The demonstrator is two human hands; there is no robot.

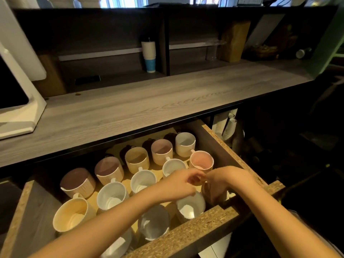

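Both hands reach into the open drawer (186, 233) and meet at its front right corner. The right hand (221, 183) curls over a mug (206, 194) standing there, just in front of a pink mug (202, 162). The left hand (176, 185) bends its fingers against the same mug; I cannot tell whether they pinch it.

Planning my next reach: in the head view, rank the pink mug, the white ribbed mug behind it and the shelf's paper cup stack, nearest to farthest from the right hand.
1. pink mug, just beyond the right hand, by the right wall of the drawer.
2. white ribbed mug, at the drawer's back right.
3. paper cup stack, up on the back shelf.
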